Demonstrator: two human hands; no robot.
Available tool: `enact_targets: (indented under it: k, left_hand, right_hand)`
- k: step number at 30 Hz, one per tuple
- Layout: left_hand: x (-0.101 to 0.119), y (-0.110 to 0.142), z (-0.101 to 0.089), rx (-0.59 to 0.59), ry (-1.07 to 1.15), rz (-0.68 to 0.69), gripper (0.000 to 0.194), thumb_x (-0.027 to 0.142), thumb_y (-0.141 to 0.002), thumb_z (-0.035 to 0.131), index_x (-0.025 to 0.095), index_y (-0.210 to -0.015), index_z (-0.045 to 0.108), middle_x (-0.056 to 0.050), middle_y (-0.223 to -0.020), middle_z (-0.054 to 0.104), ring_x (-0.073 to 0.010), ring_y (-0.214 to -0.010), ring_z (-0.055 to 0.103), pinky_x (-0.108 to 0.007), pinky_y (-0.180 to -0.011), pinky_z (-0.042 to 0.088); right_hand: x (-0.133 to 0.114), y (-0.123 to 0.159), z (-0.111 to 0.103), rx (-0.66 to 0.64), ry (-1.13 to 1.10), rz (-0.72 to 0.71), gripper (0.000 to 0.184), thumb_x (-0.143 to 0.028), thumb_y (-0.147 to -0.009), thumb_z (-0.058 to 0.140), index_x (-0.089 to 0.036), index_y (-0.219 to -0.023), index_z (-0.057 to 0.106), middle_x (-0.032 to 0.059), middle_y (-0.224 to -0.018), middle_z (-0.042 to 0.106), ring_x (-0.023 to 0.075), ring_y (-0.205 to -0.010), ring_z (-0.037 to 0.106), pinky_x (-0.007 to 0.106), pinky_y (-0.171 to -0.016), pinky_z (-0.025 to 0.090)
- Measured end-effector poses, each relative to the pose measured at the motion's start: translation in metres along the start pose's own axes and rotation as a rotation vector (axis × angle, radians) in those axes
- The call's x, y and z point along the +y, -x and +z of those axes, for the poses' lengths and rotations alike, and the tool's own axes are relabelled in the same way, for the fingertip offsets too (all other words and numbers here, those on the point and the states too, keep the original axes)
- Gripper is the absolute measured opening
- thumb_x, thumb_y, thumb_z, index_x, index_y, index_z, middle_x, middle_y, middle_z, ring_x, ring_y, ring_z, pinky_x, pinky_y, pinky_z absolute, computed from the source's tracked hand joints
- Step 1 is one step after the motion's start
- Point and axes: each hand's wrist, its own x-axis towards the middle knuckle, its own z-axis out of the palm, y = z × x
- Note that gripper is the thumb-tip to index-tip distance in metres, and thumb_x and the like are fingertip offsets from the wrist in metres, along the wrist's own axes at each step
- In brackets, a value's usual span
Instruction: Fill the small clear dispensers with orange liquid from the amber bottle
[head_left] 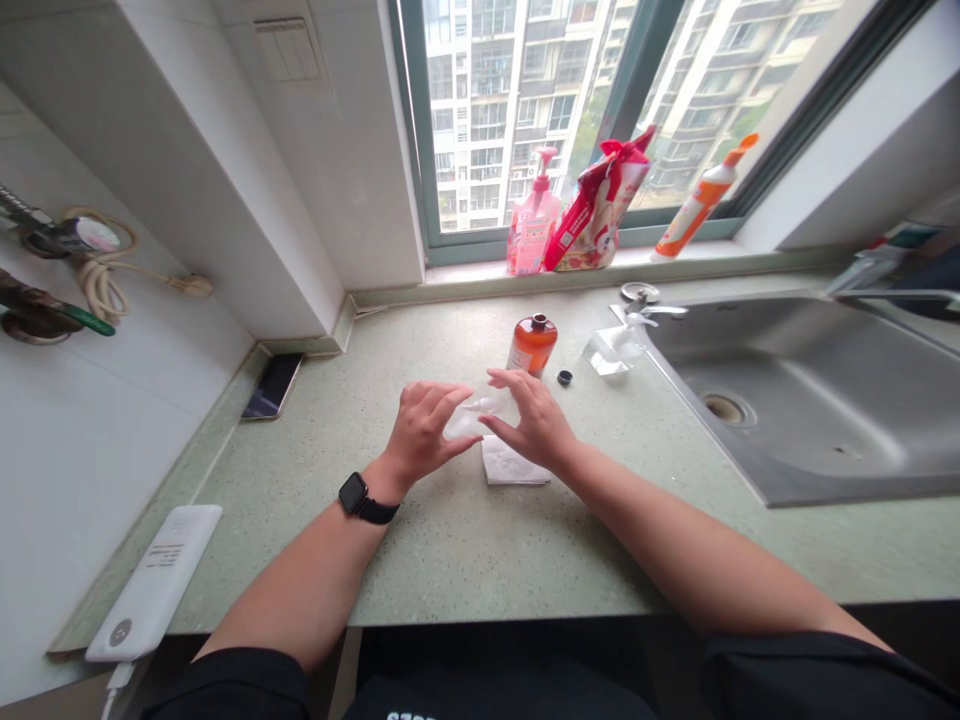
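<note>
A translucent, whitish plastic piece point(477, 408) is on the pale green counter between my hands; its exact kind cannot be made out. My left hand point(426, 425), with a black watch point(358, 495) on the wrist, curves beside it, thumb and fingers apart. Opposite, my right hand point(536, 418) also has thumb and fingers spread, covering part of the piece. Under and beside that hand is a folded white cloth or tissue point(514, 468). An uncapped amber bottle point(534, 348) stands just behind my right hand, and a small black cap point(565, 378) lies to its right.
A clear pump dispenser point(616, 348) stands near the steel sink point(780, 495) on the right. Pink pump bottle point(535, 230), red bag point(606, 210) and orange-white bottle point(697, 212) line the windowsill. To the left are a phone point(273, 386) and a white power bank point(159, 580) with a cable.
</note>
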Motion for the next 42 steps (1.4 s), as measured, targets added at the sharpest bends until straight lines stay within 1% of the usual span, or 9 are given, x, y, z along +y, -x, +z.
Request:
enact_targets:
  k: [3,10,14,20,25,30,35,39,42]
  left_hand:
    - [0.000,0.000,-0.001,0.010,-0.001,-0.031,0.061,0.059,-0.095,0.078,0.026,-0.143,0.062,-0.011,-0.126,0.077,-0.0312,-0.114,0.068,-0.049,-0.105,0.045]
    - [-0.004,0.001,-0.002,0.052,0.003,-0.108,0.061,0.058,-0.093,0.080,0.026,-0.141,0.061,-0.011,-0.126,0.076,-0.0317,-0.114,0.068,-0.048,-0.103,0.046]
    - [-0.003,0.001,-0.002,0.034,-0.004,-0.082,0.062,0.060,-0.094,0.079,0.026,-0.143,0.061,-0.011,-0.126,0.076,-0.0317,-0.114,0.068,-0.049,-0.104,0.045]
    - [-0.001,0.001,-0.002,0.005,0.005,-0.034,0.062,0.062,-0.096,0.077,0.026,-0.144,0.060,-0.010,-0.128,0.077,-0.0315,-0.116,0.068,-0.049,-0.105,0.045]
    - [-0.003,0.001,-0.003,0.046,-0.007,-0.100,0.060,0.059,-0.095,0.078,0.025,-0.142,0.061,-0.011,-0.127,0.076,-0.0311,-0.115,0.068,-0.048,-0.103,0.045]
    - [-0.004,0.001,-0.003,0.057,-0.011,-0.116,0.060,0.058,-0.094,0.080,0.025,-0.141,0.061,-0.011,-0.127,0.076,-0.0314,-0.115,0.069,-0.048,-0.103,0.045]
    - [-0.004,0.001,-0.002,0.037,-0.008,-0.107,0.060,0.059,-0.095,0.078,0.025,-0.142,0.061,-0.011,-0.128,0.076,-0.0312,-0.115,0.068,-0.048,-0.104,0.045]
    - [-0.003,0.002,-0.001,0.004,0.011,-0.058,0.062,0.059,-0.095,0.078,0.026,-0.144,0.060,-0.011,-0.128,0.076,-0.0315,-0.116,0.068,-0.049,-0.105,0.045]
    - [-0.003,0.002,-0.001,0.007,0.015,-0.074,0.062,0.059,-0.094,0.079,0.026,-0.143,0.060,-0.010,-0.128,0.076,-0.0316,-0.116,0.068,-0.049,-0.104,0.045]
  right_hand:
    - [0.005,0.000,0.000,0.004,0.022,0.022,0.056,-0.038,-0.100,0.072,-0.029,-0.151,0.051,0.0111,-0.119,0.075,0.0326,-0.111,0.072,0.054,-0.100,0.059]
    - [0.021,-0.002,-0.005,0.073,-0.034,0.139,0.050,-0.012,-0.102,0.043,-0.029,-0.148,0.054,0.0101,-0.116,0.074,0.0282,-0.108,0.072,0.052,-0.100,0.060]
    - [0.012,-0.002,-0.010,0.052,-0.099,0.139,0.046,-0.025,-0.105,0.050,-0.030,-0.151,0.052,0.0107,-0.124,0.073,0.0295,-0.116,0.071,0.054,-0.104,0.059]
    - [0.003,0.000,-0.004,0.009,-0.071,0.059,0.059,-0.044,-0.099,0.072,-0.028,-0.152,0.050,0.0138,-0.129,0.070,0.0329,-0.120,0.069,0.056,-0.107,0.059]
    - [0.016,0.000,-0.002,0.065,-0.025,0.112,0.053,-0.019,-0.101,0.058,-0.030,-0.153,0.050,0.0139,-0.133,0.068,0.0325,-0.124,0.067,0.058,-0.109,0.058]
    - [0.019,-0.001,-0.007,0.046,-0.054,0.117,0.074,-0.007,-0.088,0.056,-0.031,-0.157,0.045,0.0128,-0.131,0.068,0.0321,-0.124,0.068,0.059,-0.112,0.057]
    - [0.008,0.000,-0.007,-0.059,-0.140,0.041,0.081,-0.024,-0.091,0.070,-0.029,-0.164,0.037,0.0155,-0.144,0.064,0.0350,-0.135,0.063,0.060,-0.116,0.054]
    - [0.005,0.000,-0.002,-0.043,-0.121,0.070,0.082,-0.044,-0.094,0.078,-0.030,-0.164,0.037,0.0161,-0.141,0.066,0.0364,-0.133,0.064,0.062,-0.116,0.053]
    - [0.010,0.000,0.002,-0.008,-0.109,0.105,0.073,-0.039,-0.098,0.073,-0.030,-0.162,0.040,0.0151,-0.138,0.067,0.0350,-0.130,0.066,0.061,-0.113,0.056]
